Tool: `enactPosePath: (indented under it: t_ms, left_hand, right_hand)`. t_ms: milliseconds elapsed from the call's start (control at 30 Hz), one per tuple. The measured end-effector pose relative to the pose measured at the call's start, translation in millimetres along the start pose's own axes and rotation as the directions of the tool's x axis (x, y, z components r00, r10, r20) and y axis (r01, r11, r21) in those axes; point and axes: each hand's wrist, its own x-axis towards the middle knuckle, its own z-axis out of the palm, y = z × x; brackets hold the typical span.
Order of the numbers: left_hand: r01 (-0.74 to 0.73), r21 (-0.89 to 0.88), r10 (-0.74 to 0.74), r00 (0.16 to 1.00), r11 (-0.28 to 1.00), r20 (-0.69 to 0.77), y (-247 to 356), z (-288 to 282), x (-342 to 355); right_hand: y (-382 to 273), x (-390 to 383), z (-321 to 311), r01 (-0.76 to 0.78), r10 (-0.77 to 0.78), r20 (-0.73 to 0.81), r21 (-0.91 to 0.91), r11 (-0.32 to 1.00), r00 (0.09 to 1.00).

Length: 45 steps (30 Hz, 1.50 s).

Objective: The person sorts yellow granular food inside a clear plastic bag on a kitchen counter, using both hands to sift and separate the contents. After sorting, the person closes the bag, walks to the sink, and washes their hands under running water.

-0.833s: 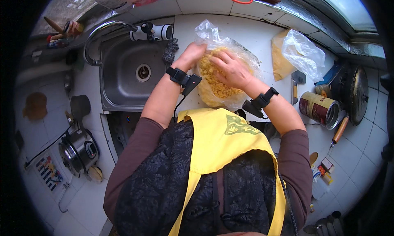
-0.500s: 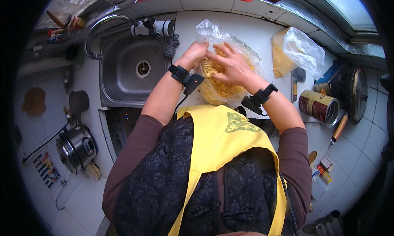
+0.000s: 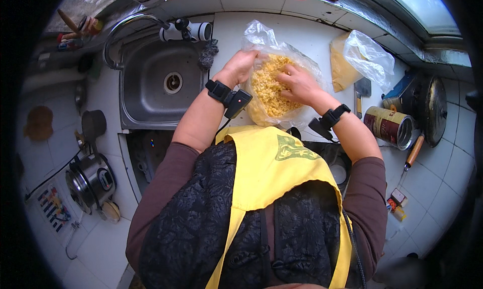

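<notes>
A clear plastic bag (image 3: 259, 33) lies wide-mouthed on the white counter, holding a heap of yellow, crumbly food (image 3: 267, 83) whose exact kind I cannot make out. My left hand (image 3: 238, 68) is closed on the bag's left edge, with its fingertips partly hidden by the plastic. Inside the bag, on the right of the heap, my right hand (image 3: 302, 86) has its fingers curled into the crumbs. Some of its fingertips are sunk out of sight.
Left of the bag is a steel sink (image 3: 136, 119) with a curved faucet (image 3: 106, 47). To the right are a second bag of yellow powder (image 3: 342, 63), a cleaver (image 3: 362, 89), a metal can (image 3: 386, 127) and a black pan lid (image 3: 437, 110). A pressure cooker (image 3: 90, 183) stands far left.
My right hand has moved right from across the heap, its spread fingers now curled into the crumbs. More of the yellow heap shows. My left hand stays at the bag's edge.
</notes>
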Motion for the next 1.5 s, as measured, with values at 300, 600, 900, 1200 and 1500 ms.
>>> enactPosePath:
  t_ms: [300,600,900,1200,1500]
  left_hand:
    - [-0.048,0.012,0.049,0.999,0.999,-0.022,-2,2,0]
    - [-0.058,0.02,0.059,0.997,0.998,-0.058,2,4,-3]
    - [-0.067,0.011,0.067,0.997,0.998,-0.046,0,1,-3]
    - [-0.165,0.085,0.174,0.978,0.983,-0.111,-8,-1,3]
    - [-0.147,0.026,0.149,0.973,0.989,-0.179,2,0,-4]
  right_hand:
    - [-2,6,-14,0.079,-0.086,-0.114,-0.066,0.995,0.99]
    - [-12,51,2,-0.103,0.107,-0.085,0.043,0.994,0.991]
    - [-7,45,-3,0.178,-0.162,-0.12,0.137,0.975,0.979]
    - [-27,86,10,0.003,-0.007,0.081,0.058,0.998,0.997]
    - [-27,60,13,0.293,-0.286,-0.123,0.043,0.955,0.95]
